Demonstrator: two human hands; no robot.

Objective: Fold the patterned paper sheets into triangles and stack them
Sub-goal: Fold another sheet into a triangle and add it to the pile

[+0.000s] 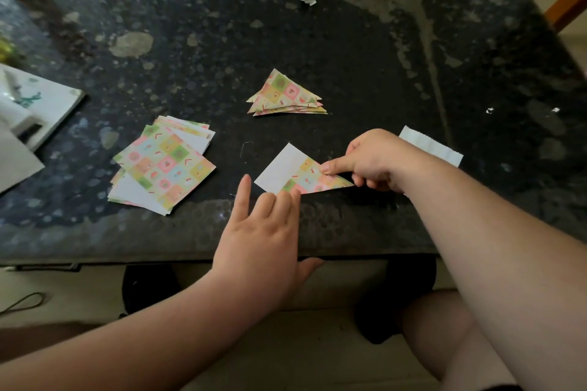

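Both hands meet on one half-folded sheet (293, 173) at the table's (349, 57) near edge: the right hand's (373, 162) grip pinches its patterned corner, while the left hand (263, 232), grip open, touches its lower edge with straight fingers. Beyond the grips lies the triangle stack (287, 95); left of them, the pile of flat sheets (162, 165).

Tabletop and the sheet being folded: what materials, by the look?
Tabletop: looks like polished dark speckled stone, maybe granite; glossy, with glare patches.
Sheet being folded: thin matte paper, printed one side, plain white the other; creases sharply.
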